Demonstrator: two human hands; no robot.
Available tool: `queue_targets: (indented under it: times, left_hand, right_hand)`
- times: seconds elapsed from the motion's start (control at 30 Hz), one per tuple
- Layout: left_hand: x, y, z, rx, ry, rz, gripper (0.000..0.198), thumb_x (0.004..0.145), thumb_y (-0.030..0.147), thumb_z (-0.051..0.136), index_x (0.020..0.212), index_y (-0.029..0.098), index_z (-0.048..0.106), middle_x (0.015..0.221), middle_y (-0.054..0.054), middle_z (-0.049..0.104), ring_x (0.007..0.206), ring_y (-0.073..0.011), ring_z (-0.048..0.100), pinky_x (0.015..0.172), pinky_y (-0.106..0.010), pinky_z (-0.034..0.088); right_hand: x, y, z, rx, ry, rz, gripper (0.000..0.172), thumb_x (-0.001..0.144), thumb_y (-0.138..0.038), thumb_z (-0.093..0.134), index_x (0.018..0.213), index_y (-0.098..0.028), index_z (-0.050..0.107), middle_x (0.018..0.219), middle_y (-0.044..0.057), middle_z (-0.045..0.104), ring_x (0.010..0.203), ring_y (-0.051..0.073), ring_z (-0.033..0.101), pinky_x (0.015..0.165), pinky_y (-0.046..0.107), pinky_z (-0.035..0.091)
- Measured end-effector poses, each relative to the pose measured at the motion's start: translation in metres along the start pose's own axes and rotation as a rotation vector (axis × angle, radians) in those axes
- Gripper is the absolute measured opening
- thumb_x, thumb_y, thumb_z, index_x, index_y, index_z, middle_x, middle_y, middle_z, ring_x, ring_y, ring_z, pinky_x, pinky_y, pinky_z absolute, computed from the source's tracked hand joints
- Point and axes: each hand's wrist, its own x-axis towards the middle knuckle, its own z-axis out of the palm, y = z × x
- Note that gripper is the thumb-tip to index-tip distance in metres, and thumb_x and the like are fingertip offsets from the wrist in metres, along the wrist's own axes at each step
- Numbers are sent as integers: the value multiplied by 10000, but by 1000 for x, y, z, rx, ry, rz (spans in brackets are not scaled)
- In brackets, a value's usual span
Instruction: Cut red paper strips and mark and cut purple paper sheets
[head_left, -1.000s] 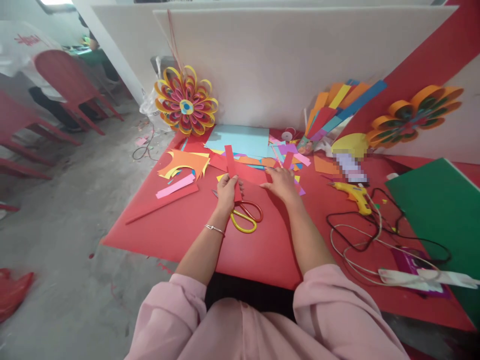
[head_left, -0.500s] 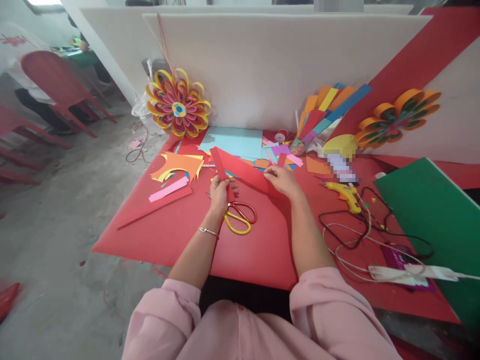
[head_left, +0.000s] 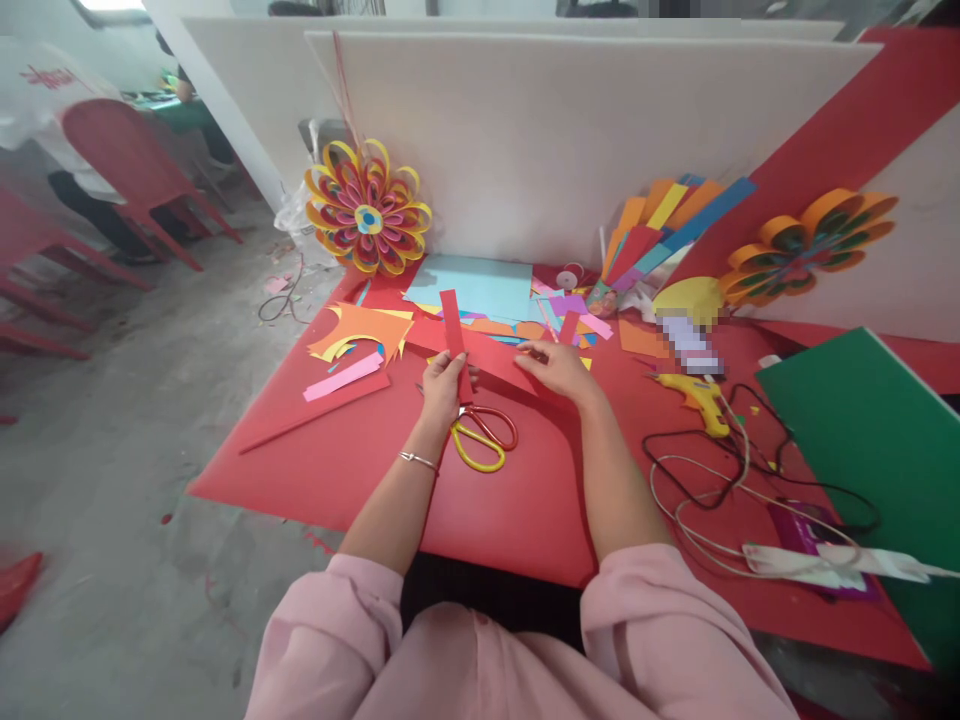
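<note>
The left hand [head_left: 444, 385] has its grip closed, thumb against fingers, on the lower end of a narrow red strip [head_left: 453, 325], which stands nearly upright and tilts a little away. The right hand [head_left: 559, 368] lies close beside it, fingers stretched leftward and touching the edge of a larger red sheet [head_left: 491, 352]. Whether that grip pinches the sheet or only rests on it cannot be told. Both papers are smooth, matte card with straight cut edges.

Just under the left hand lie scissors [head_left: 484, 440] with one red and one yellow loop handle, blades hidden beneath the wrist. Nearer the body the red desk [head_left: 375, 470] is bare and flat up to its front edge, giving open room. To the left are a pink strip [head_left: 341, 378], a long red sliver [head_left: 315, 412] and jagged orange offcuts [head_left: 360, 330]. A light blue sheet [head_left: 472, 285] lies behind the hands.

To the right sit a yellow glue gun [head_left: 694, 395], looping black and white cables [head_left: 720, 480] and a green board [head_left: 877, 430]. A coiled paper flower [head_left: 367, 208] leans on the white backboard [head_left: 585, 140] that closes off the far edge.
</note>
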Motion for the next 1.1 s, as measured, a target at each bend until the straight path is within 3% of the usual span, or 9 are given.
queue_targets:
  times: [0.13, 0.2, 0.37, 0.63, 0.93, 1.1]
  left_hand:
    - [1, -4, 1, 16, 50, 37, 358, 728, 438, 863, 862, 199, 632, 655, 45, 667, 510, -127, 668, 495, -221, 529]
    - [0, -4, 2, 25, 49, 36, 340, 741, 429, 853, 860, 200, 633, 662, 40, 673, 510, -128, 671, 506, -226, 542]
    - [-2, -2, 4, 19, 36, 33, 277, 738, 375, 822, 866, 199, 652, 675, 45, 674, 487, -102, 631, 494, -215, 537]
    - [5, 2, 3, -143, 151, 10, 233, 749, 276, 814, 845, 201, 615, 797, 27, 707, 625, -98, 670, 664, -252, 609]
    - [5, 3, 4, -210, 170, -25, 211, 718, 219, 791, 837, 190, 619, 802, 4, 720, 656, -123, 691, 659, -259, 592]
    - [5, 4, 4, -194, 239, 13, 200, 722, 227, 754, 815, 205, 578, 675, 56, 646, 502, -95, 593, 547, -217, 488]
  right_hand:
    - [-5, -15, 4, -188, -135, -125, 879, 789, -482, 912, 1575, -267, 585, 1595, 136, 602, 1445, 365, 587, 1201, 534, 479]
    - [-5, -18, 8, -292, -190, -142, 936, 792, -441, 921, 1626, -277, 528, 1641, 141, 554, 1490, 392, 543, 1218, 562, 458]
    - [-2, -14, 14, -372, -185, -156, 791, 888, -275, 818, 1625, -268, 531, 1631, 125, 573, 1487, 366, 559, 1218, 524, 469]
    - [-4, -5, -3, -392, -188, -150, 670, 905, -285, 809, 1548, -255, 624, 1595, 128, 604, 1460, 339, 583, 1224, 497, 467]
    - [-3, -2, -7, -420, -282, -97, 612, 897, -258, 811, 1493, -245, 674, 1587, 102, 621, 1504, 313, 544, 1252, 471, 438]
    - [-1, -2, -5, -410, -319, -133, 468, 925, -259, 762, 1392, -258, 746, 1468, 71, 720, 1378, 307, 648, 1178, 444, 493]
